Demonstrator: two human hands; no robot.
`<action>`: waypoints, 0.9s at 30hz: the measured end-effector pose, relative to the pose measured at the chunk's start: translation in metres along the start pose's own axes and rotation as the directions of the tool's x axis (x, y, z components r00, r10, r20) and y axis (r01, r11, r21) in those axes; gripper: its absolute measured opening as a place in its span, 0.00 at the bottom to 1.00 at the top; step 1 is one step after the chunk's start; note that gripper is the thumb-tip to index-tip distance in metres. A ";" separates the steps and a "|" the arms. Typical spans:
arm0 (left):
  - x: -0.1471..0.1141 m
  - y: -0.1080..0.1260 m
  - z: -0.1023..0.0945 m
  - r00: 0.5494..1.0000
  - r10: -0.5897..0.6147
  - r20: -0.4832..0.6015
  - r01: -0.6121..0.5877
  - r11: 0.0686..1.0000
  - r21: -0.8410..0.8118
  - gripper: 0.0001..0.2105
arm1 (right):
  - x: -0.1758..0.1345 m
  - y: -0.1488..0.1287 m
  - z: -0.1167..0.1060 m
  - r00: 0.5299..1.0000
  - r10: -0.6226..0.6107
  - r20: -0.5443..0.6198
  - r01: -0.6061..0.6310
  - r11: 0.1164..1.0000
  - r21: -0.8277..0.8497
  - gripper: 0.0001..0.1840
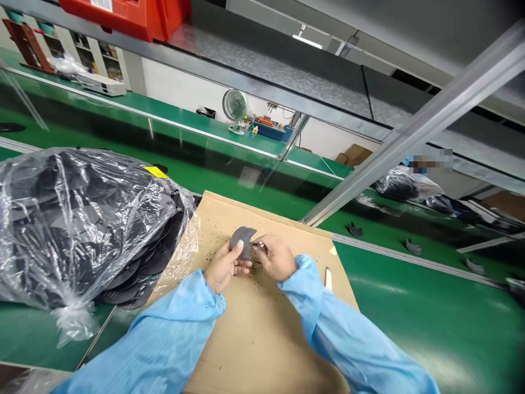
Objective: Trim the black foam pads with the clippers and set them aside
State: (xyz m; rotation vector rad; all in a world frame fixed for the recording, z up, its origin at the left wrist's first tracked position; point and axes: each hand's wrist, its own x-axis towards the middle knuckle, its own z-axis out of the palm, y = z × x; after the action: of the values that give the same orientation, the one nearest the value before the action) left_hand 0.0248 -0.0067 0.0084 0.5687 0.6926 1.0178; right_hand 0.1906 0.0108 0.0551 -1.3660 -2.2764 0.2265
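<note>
My left hand (225,265) grips a dark grey curved piece (244,236), thin and flat, with the thumb across its face. Close against the piece's right edge, my right hand (277,256) is closed around a small metal tool (260,244); its kind is too small to make out. Below both hands lies a brown cardboard sheet (250,334), strewn with tiny black bits around the piece. To the right of my right wrist, a white-handled tool (328,279) rests on the cardboard, partly hidden by the sleeve.
A big clear plastic bag (77,219) full of similar dark pieces fills the left side. A slanted metal post (410,131) rises behind the cardboard. Overhead runs a shelf (262,60) with a red bin (123,16). Several curved pieces lie on the green conveyor (410,290) at right.
</note>
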 end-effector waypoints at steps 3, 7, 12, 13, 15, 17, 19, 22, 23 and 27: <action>0.000 -0.001 -0.001 0.996 0.070 -0.048 -0.069 0.997 0.022 0.22 | -0.026 -0.010 0.016 0.987 0.128 -0.093 -0.106 0.972 0.211 0.10; 0.003 0.003 -0.004 0.979 0.149 -0.139 -0.148 0.989 0.015 0.21 | -0.042 0.007 0.034 0.851 0.443 -0.282 -0.211 0.780 0.589 0.27; 0.004 0.005 -0.006 0.985 0.122 -0.122 -0.129 0.991 -0.048 0.19 | -0.050 0.016 0.056 0.777 0.576 -0.255 -0.237 0.642 0.729 0.27; 0.004 0.006 -0.006 0.987 0.114 -0.117 -0.122 0.991 -0.062 0.18 | -0.051 0.014 0.058 0.754 0.600 -0.267 -0.262 0.647 0.716 0.25; 0.004 0.007 -0.007 0.989 0.090 -0.119 -0.102 0.990 -0.094 0.16 | -0.051 0.008 0.059 0.748 0.590 -0.303 -0.276 0.692 0.668 0.24; 0.004 0.009 -0.007 0.991 0.052 -0.124 -0.069 0.989 -0.134 0.14 | -0.052 0.002 0.057 0.798 0.495 -0.345 -0.241 0.786 0.570 0.26; 0.004 0.010 -0.009 0.993 0.008 -0.120 -0.028 0.986 -0.166 0.11 | -0.054 -0.002 0.052 0.850 0.353 -0.391 -0.177 0.891 0.418 0.29; 0.005 0.011 -0.010 0.994 -0.033 -0.103 0.014 0.983 -0.186 0.09 | -0.055 -0.005 0.046 0.889 0.163 -0.427 -0.107 0.983 0.152 0.32; 0.005 0.011 -0.010 0.995 -0.038 -0.095 0.020 0.983 -0.184 0.08 | -0.056 -0.004 0.044 0.898 0.122 -0.422 -0.101 0.992 0.073 0.32; 0.004 0.009 -0.009 0.998 -0.039 -0.056 0.030 0.987 -0.159 0.10 | -0.055 -0.004 0.043 0.930 0.051 -0.365 -0.101 0.988 -0.120 0.28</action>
State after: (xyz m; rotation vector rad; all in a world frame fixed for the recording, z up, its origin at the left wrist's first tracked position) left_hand 0.0144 0.0013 0.0079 0.3891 0.6646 1.0499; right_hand 0.1890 -0.0348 0.0015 -1.4313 -1.9626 -0.1514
